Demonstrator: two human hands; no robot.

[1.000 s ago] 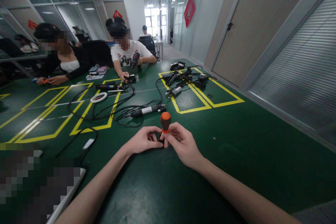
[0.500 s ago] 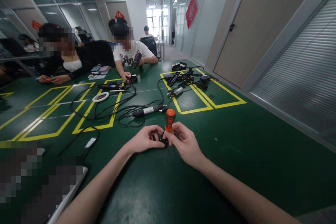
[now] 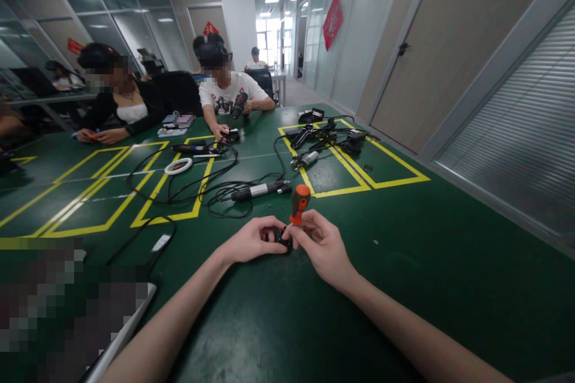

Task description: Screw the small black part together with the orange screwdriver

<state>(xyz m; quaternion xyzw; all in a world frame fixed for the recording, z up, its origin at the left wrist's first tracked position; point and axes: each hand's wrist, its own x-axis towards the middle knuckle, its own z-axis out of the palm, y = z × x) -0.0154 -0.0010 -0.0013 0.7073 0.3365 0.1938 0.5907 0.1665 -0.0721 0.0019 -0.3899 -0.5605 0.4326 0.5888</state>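
My left hand (image 3: 254, 239) rests on the green table, its fingers and thumb closed round a small black part (image 3: 284, 242). Most of that part is covered by my fingers, so its kind does not show. A screwdriver (image 3: 299, 203) with an orange and black handle stands nearly upright over the part, leaning slightly right at the top. My right hand (image 3: 321, 245) pinches it low down, just under the handle. The screwdriver's tip is hidden behind my fingers.
Beyond my hands lie an electric screwdriver (image 3: 258, 191) with a black cable, a white ring (image 3: 178, 166), and a silver-grey tool (image 3: 306, 160) beside tangled cables. At left is a blurred-out flat device (image 3: 112, 323). Across the table a co-worker (image 3: 233, 93) holds a black power drill (image 3: 239, 105).
The view has shifted slightly, so everything sits a little further right. The screwdriver's handle leans a bit more to the right. Both hands keep their holds.
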